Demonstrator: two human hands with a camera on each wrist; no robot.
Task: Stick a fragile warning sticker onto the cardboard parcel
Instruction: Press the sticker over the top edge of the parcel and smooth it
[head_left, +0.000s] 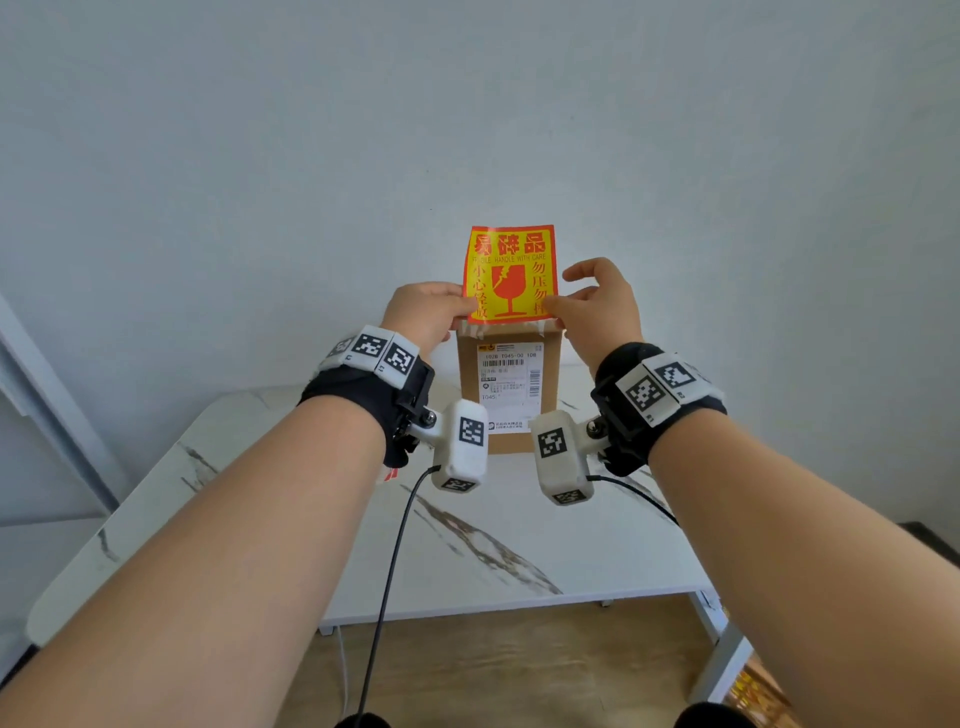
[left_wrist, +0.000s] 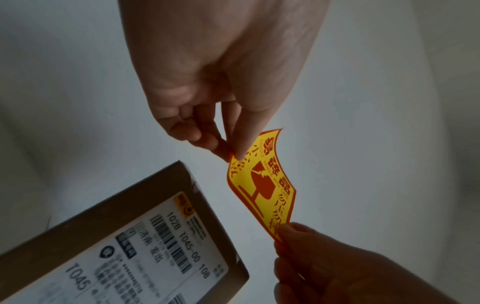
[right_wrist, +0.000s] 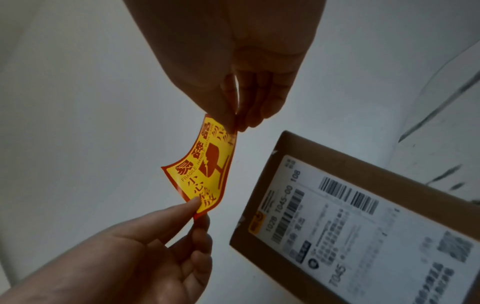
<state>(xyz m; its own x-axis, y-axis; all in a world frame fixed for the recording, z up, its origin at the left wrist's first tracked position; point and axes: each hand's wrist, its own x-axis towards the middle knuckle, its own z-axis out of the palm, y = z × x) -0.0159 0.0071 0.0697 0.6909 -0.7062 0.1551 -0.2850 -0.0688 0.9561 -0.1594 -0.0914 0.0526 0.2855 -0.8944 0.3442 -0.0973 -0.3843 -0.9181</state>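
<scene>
**Count of things in view**

There was one sticker (head_left: 511, 273), one cardboard box (head_left: 510, 387) bearing one shipping label (head_left: 510, 375), one table (head_left: 519, 545), two hands, two wrist cameras and two cables.

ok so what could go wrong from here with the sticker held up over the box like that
The fragile sticker hangs in the air, pinched only at its lower corners by the left hand and right hand. It already curls in the left wrist view, so it may fold onto itself or land creased.

The shipping label fills much of the cardboard parcel top. A careless drop could cover its barcode.
</scene>
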